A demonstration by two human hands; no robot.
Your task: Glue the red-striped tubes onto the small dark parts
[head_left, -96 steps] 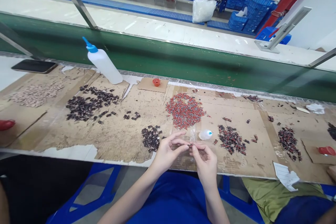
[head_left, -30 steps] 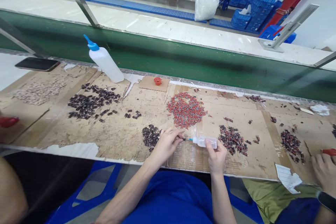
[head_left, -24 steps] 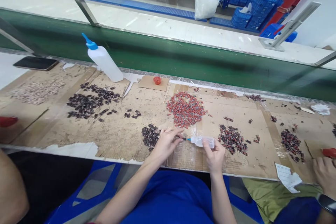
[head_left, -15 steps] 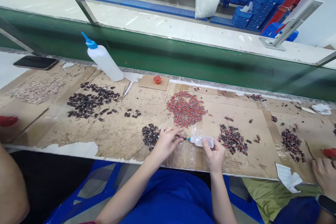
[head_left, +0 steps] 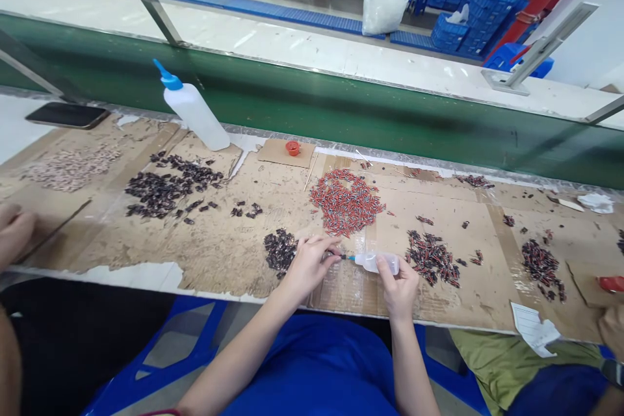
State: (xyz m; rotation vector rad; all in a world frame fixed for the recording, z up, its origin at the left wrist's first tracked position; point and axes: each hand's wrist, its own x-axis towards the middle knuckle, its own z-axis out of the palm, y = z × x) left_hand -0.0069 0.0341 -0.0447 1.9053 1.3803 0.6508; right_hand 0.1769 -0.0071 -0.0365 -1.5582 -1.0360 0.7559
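On the near side of the red pile of parts [head_left: 346, 203], the left hand [head_left: 308, 265] pinches a small dark piece [head_left: 342, 257], and the right hand [head_left: 402, 288] holds a translucent bottle [head_left: 368, 262] on its side, blue tip [head_left: 351, 258] pointed at the piece; whether they touch is unclear. Left of the red pile and nearer lies a black pile [head_left: 279, 252]. Behind the red pile, to the left, sits a red cup [head_left: 292, 149]; right of the red pile lies a red-and-black pile [head_left: 433, 259].
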